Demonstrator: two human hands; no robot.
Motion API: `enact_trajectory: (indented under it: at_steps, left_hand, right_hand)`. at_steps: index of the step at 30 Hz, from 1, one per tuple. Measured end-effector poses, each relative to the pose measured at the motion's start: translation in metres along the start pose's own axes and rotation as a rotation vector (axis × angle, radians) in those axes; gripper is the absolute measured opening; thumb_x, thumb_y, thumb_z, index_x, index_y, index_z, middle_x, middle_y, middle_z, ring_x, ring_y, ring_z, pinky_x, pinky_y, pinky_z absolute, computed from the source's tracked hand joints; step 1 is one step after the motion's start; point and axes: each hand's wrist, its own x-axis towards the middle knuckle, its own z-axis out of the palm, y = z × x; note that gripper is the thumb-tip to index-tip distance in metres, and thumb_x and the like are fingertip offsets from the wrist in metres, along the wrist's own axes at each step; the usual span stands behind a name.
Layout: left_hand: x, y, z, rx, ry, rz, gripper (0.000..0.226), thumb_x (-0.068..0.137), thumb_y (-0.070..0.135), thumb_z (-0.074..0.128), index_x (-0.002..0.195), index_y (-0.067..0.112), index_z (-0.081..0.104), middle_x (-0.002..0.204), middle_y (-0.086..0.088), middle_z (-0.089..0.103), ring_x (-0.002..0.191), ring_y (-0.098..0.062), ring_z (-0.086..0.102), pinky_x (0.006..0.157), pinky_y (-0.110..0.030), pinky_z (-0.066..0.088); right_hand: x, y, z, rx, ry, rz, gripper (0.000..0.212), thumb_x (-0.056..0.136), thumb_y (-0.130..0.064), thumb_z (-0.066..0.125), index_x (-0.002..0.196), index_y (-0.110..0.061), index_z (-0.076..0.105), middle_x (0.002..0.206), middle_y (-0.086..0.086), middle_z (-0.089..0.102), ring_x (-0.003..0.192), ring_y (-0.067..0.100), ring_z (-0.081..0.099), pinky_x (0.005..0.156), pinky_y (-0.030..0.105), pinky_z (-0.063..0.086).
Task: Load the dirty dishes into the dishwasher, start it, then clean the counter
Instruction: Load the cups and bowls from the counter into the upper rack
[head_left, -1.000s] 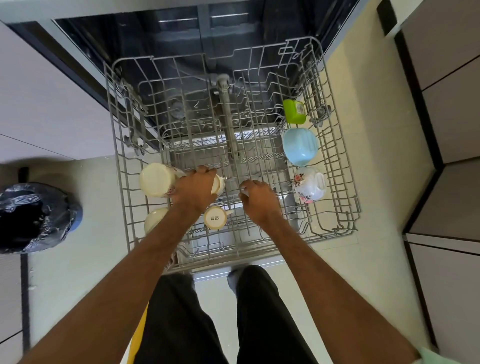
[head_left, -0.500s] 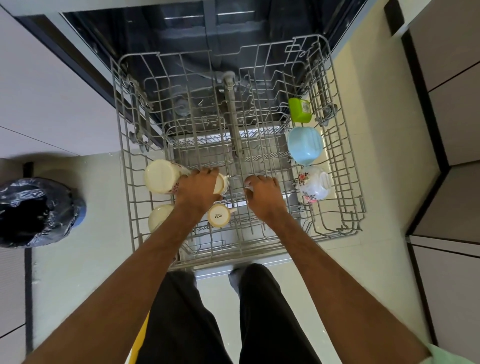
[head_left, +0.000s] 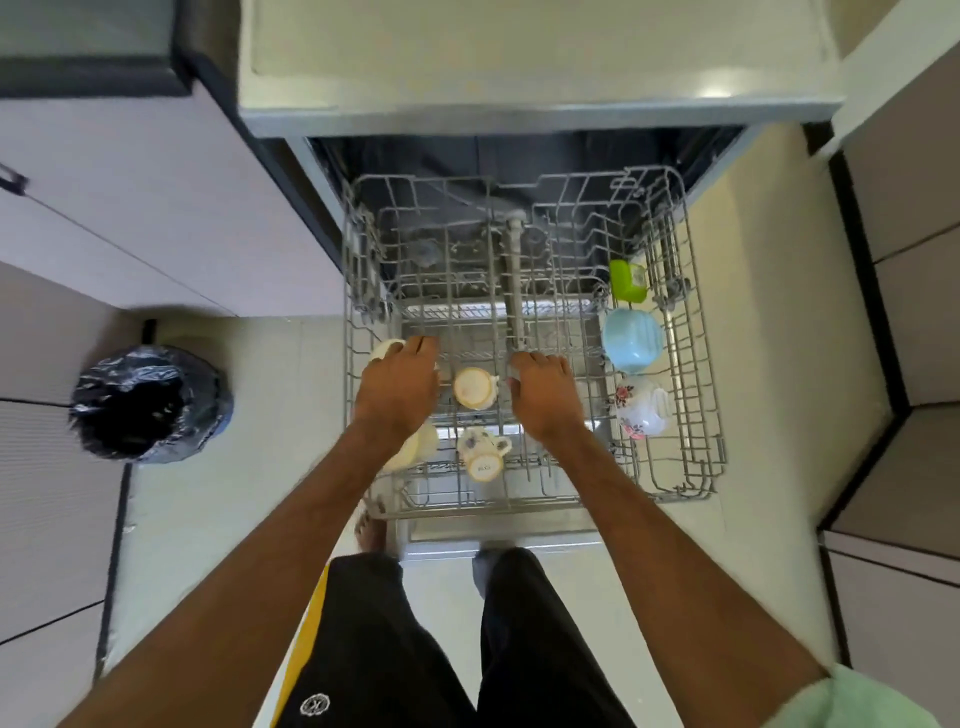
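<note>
Hands first: the left hand (head_left: 397, 387) has slid off the small cup (head_left: 474, 387) it was covering a moment ago and now lies over the larger cream cup (head_left: 387, 349) on its outer side, of which only a pale edge shows past the fingers. That leaves the small cup standing base-up in the open between the two hands. The right hand (head_left: 545, 392) has hardly shifted. Its fingers bend down among the wires of the rack (head_left: 696, 395), and we cannot tell whether they clasp a wire or merely rest there, nor whether the left hand truly grips its cup. The hands are apart. Nearer to us than the small cup, a patterned mug (head_left: 483, 454) shows its base, and a cream bowl (head_left: 418, 447) sits under the left wrist. On the outer side of the right hand stand a flowered cup (head_left: 640, 408), a blue bowl (head_left: 632, 340) and a green tub (head_left: 627, 280). We judge the small cup settled and the next one now being seated. Loading looks well along, yet the rack is still drawn out of the dishwasher (head_left: 519, 156), so starting it and the wiping-down remain.
</note>
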Motion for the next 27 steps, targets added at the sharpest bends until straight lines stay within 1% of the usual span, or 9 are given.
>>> enact_trajectory:
  at_steps: [4, 6, 8, 12, 17, 20, 23, 25, 27]
  left_hand:
    - [-0.012, -0.019, -0.03, -0.046, 0.062, -0.038, 0.046, 0.098, 0.017, 0.052, 0.143, 0.015, 0.041, 0.139, -0.006, 0.053, 0.12, -0.03, 0.053, 0.088, -0.047, 0.052]
    - [-0.017, -0.024, -0.03, -0.057, 0.07, -0.036, 0.047, 0.097, 0.016, 0.054, 0.142, 0.015, 0.041, 0.138, -0.006, 0.053, 0.12, -0.029, 0.054, 0.086, -0.046, 0.054]
    - [-0.025, -0.023, -0.021, -0.082, 0.058, -0.04, 0.045, 0.098, 0.019, 0.053, 0.141, 0.014, 0.043, 0.138, -0.006, 0.052, 0.12, -0.028, 0.053, 0.086, -0.045, 0.053]
    - [-0.046, -0.015, 0.01, -0.105, 0.02, 0.009, 0.043, 0.097, 0.014, 0.052, 0.14, 0.016, 0.044, 0.132, -0.005, 0.054, 0.113, -0.026, 0.057, 0.08, -0.043, 0.056]
    - [-0.063, -0.009, 0.062, -0.127, -0.075, 0.026, 0.043, 0.098, 0.014, 0.052, 0.14, 0.017, 0.043, 0.135, -0.003, 0.053, 0.113, -0.022, 0.06, 0.081, -0.036, 0.057]
    - [-0.064, -0.002, 0.081, -0.138, -0.126, 0.041, 0.042, 0.099, 0.015, 0.052, 0.139, 0.018, 0.043, 0.135, -0.002, 0.053, 0.114, -0.02, 0.059, 0.085, -0.038, 0.057]
    - [-0.062, 0.007, 0.096, -0.122, -0.158, 0.043, 0.041, 0.099, 0.018, 0.054, 0.138, 0.019, 0.043, 0.132, -0.002, 0.056, 0.114, -0.019, 0.058, 0.087, -0.037, 0.056]
    - [-0.055, 0.013, 0.106, -0.125, -0.181, 0.044, 0.048, 0.097, 0.022, 0.059, 0.141, 0.02, 0.04, 0.134, -0.001, 0.056, 0.118, -0.02, 0.055, 0.09, -0.035, 0.055]
    - [-0.047, 0.018, 0.116, -0.118, -0.207, 0.056, 0.059, 0.093, 0.029, 0.066, 0.143, 0.02, 0.036, 0.138, -0.002, 0.052, 0.124, -0.022, 0.051, 0.092, -0.035, 0.052]
  right_hand:
    - [-0.015, -0.011, 0.0, 0.053, -0.094, 0.138, 0.028, 0.097, -0.015, 0.048, 0.122, -0.013, 0.062, 0.11, 0.011, 0.069, 0.097, 0.025, 0.064, 0.089, 0.044, 0.056]
    - [-0.031, -0.009, 0.018, 0.04, -0.179, 0.215, 0.022, 0.098, -0.019, 0.05, 0.113, -0.014, 0.064, 0.108, 0.01, 0.069, 0.093, 0.023, 0.065, 0.084, 0.044, 0.057]
    - [-0.051, -0.01, 0.036, 0.047, -0.22, 0.263, 0.02, 0.095, -0.025, 0.06, 0.111, -0.015, 0.066, 0.11, 0.008, 0.069, 0.098, 0.023, 0.065, 0.084, 0.044, 0.057]
    - [-0.079, -0.012, 0.068, 0.066, -0.289, 0.328, 0.053, 0.086, -0.046, 0.07, 0.127, -0.017, 0.054, 0.121, 0.006, 0.064, 0.11, 0.025, 0.06, 0.089, 0.042, 0.054]
    - [-0.071, -0.017, 0.091, -0.01, -0.318, 0.346, 0.083, 0.082, -0.055, 0.069, 0.145, -0.019, 0.027, 0.128, 0.007, 0.062, 0.117, 0.029, 0.057, 0.099, 0.048, 0.046]
    - [-0.066, -0.017, 0.091, -0.033, -0.311, 0.334, 0.075, 0.086, -0.059, 0.063, 0.145, -0.024, 0.031, 0.127, 0.005, 0.064, 0.121, 0.029, 0.056, 0.106, 0.051, 0.037]
    - [-0.068, -0.015, 0.084, 0.022, -0.247, 0.385, 0.058, 0.089, -0.059, 0.061, 0.135, -0.027, 0.044, 0.123, 0.003, 0.066, 0.12, 0.026, 0.056, 0.106, 0.047, 0.034]
    - [-0.07, -0.016, 0.085, 0.063, -0.192, 0.424, 0.055, 0.088, -0.058, 0.063, 0.131, -0.028, 0.049, 0.12, 0.003, 0.067, 0.118, 0.025, 0.057, 0.103, 0.045, 0.034]
    - [-0.073, -0.015, 0.091, 0.087, -0.158, 0.443, 0.057, 0.088, -0.058, 0.063, 0.133, -0.027, 0.045, 0.121, 0.003, 0.067, 0.119, 0.025, 0.056, 0.102, 0.045, 0.034]
